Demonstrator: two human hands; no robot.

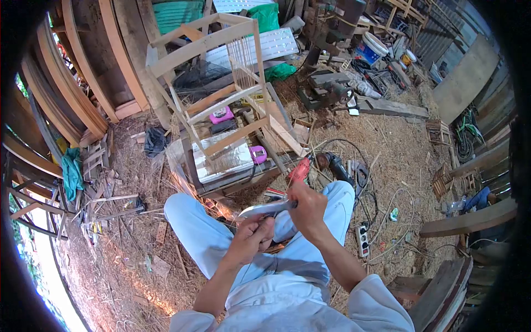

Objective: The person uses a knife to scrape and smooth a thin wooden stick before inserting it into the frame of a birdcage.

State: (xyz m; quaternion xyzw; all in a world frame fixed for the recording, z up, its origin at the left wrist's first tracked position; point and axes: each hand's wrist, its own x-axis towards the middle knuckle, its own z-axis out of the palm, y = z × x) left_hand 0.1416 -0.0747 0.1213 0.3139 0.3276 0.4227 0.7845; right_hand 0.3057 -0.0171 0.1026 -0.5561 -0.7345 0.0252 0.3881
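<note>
My right hand [310, 207] is closed around the handle of a broad-bladed knife [264, 209], held out over my lap with its blade toward the left. Just below the blade is my left hand [251, 242], fingers curled and pressed together. Whatever sits between those fingers is too small or hidden to make out. In front of my knees stands a slatted wooden frame [206, 46] with thin upright bars on one side. It rests on a low workbench [238, 187]. A red power tool [300, 170] lies just beyond my right hand.
Two pink tape measures, one [221, 114] farther back and one [258, 154] nearer, are on the bench. A power strip [363, 240] and cables lie right of my knee. Wood shavings cover the floor. A white bucket [373, 47] stands far right; planks [77, 83] lean left.
</note>
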